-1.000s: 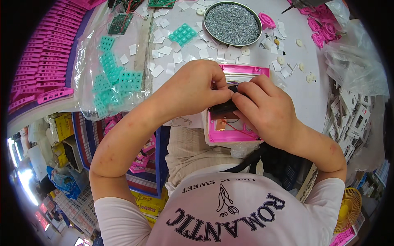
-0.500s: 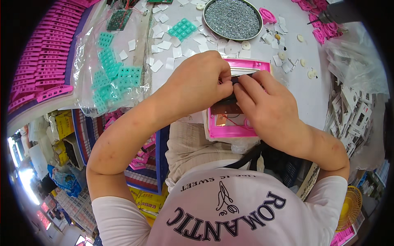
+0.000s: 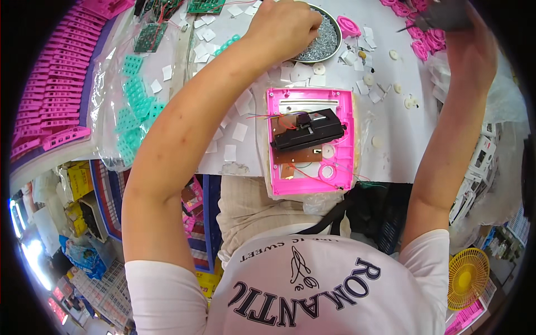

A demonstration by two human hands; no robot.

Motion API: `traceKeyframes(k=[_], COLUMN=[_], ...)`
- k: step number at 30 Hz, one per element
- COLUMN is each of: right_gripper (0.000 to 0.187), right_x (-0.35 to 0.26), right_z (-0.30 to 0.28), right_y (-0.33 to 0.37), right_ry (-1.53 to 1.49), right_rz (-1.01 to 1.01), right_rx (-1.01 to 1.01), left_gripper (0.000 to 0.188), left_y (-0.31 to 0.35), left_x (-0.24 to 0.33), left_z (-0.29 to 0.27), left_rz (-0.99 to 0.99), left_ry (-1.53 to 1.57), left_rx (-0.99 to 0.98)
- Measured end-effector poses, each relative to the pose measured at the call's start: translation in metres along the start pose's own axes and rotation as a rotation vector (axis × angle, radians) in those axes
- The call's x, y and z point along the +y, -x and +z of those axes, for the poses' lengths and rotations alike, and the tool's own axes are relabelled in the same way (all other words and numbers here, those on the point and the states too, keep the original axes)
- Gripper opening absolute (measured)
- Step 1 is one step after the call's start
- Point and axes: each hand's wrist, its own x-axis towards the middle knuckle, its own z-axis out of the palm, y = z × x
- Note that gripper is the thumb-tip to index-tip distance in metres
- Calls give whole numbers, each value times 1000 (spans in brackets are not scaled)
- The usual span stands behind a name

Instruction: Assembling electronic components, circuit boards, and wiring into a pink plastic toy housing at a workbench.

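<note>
In front of me lies a pink plastic casing with its inner side up. A black mechanism block rests tilted across it, above a brown circuit board with thin wires. My left hand is at the round metal dish of small screws. Its fingers are curled together over the screws, and the fingertips are partly hidden. At the far right my right hand, blurred, closes round a dark electric screwdriver, whose bit points left.
Stacked pink plastic parts fill the far left. Turquoise button pads lie on a plastic bag, with green circuit boards beyond. White paper pieces and white discs are scattered about. White casings are heaped at the right.
Both hands have left the black mechanism block, which now lies uncovered in the casing. The left hand has moved up to the screw dish, the right hand out to the electric screwdriver.
</note>
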Motion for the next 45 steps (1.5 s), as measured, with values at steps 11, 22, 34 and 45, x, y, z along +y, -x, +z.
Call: traceKeyframes(k=[11,22,34,45], right_gripper=[43,31,31,37], right_x=[22,-56,-55,-28], right_z=[4,15,31,16], right_y=[20,112,125,113], right_ry=[-248,-571,-533,-513], right_rz=[369,256,269,135], right_rx=[-426,-619,-621,-624], left_gripper=[27,18,22,50], left_y=[-5,142,144,173], left_x=[1,119,118,123], left_z=[-11,-71,-68,-49], left_rz=[-78,-114,-64,-319], left_ry=[-72,411,404,293], left_rx=[112,144,246,232])
